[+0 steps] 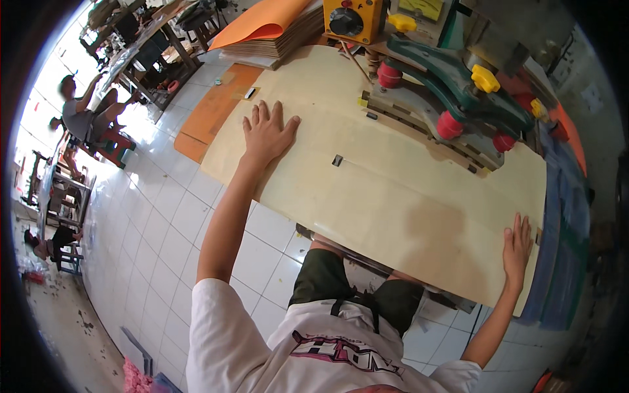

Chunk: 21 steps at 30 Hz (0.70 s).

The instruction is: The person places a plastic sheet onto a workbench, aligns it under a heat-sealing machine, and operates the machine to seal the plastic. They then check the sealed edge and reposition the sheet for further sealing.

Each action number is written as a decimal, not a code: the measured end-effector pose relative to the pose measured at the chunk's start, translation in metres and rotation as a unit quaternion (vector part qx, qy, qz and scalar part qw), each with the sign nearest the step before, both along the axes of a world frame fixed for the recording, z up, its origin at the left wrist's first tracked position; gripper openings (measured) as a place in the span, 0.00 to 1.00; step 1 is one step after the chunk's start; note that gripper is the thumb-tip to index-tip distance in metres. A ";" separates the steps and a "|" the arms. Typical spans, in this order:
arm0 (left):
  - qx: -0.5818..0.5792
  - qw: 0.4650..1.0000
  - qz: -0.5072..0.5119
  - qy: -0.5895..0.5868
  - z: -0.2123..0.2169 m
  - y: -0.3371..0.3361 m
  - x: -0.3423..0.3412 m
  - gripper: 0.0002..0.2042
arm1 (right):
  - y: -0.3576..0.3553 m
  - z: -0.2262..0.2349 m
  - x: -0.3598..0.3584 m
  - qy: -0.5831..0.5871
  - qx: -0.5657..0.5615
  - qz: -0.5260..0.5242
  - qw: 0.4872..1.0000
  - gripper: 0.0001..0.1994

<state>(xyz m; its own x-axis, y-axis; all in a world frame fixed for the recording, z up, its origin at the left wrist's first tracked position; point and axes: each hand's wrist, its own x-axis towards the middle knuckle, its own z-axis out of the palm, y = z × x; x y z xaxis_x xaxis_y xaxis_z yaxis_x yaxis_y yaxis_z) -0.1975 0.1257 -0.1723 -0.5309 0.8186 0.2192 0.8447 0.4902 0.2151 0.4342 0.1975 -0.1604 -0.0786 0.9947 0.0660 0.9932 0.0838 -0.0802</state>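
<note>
A large cream sheet [308,193] covers the worktable in front of me and hangs a little past its front edge. My left hand [267,134] lies flat on its left part, fingers spread. At the right edge of the sheet, my right hand [517,249] rests palm down with its fingers stretched out. Neither hand holds anything. Near the middle of the sheet is a small dark rectangular mark or piece [337,160]. Beyond it, a green-framed machine head [458,88] with yellow knobs and red collars stands over the sheet's far side.
A stack of brown boards [288,49] with an orange sheet [262,23] curling on top sits at the back left. Beside it is a yellow control box [354,21]. Blue plastic [557,216] hangs at the right. Seated people [95,118] work across the tiled floor.
</note>
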 end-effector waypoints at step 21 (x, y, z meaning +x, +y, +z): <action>-0.075 0.996 0.027 0.045 -0.004 0.023 -0.006 0.37 | 0.000 -0.014 0.000 0.035 0.101 0.016 0.994 0.34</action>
